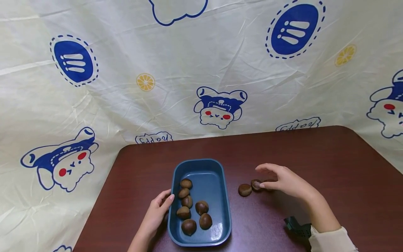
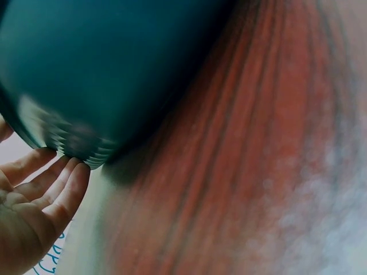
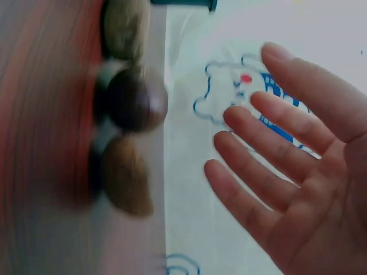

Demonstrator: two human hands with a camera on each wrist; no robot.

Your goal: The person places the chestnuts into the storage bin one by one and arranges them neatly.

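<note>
A blue rectangular tray (image 1: 214, 182) holds several brown chestnuts (image 1: 189, 226), mostly along its left side. My left hand (image 1: 158, 209) holds the tray's left side, thumb at the rim. In the left wrist view its fingertips (image 2: 80, 166) touch the ribbed outer wall. My right hand (image 1: 288, 180) hovers over the table right of the tray, thumb and fingers apart. Close to it lie a chestnut (image 1: 244, 190) and a second chestnut (image 1: 256, 184); a third chestnut (image 3: 127, 177) shows in the right wrist view. Nothing is in the right palm.
The dark brown table (image 1: 252, 147) has rounded far corners. Behind it hangs a pale cloth (image 1: 176, 52) printed with blue cartoon figures and orange slices. A dark strap-like piece (image 1: 297, 227) sits by the right wrist, next to a white sleeve (image 1: 332, 240).
</note>
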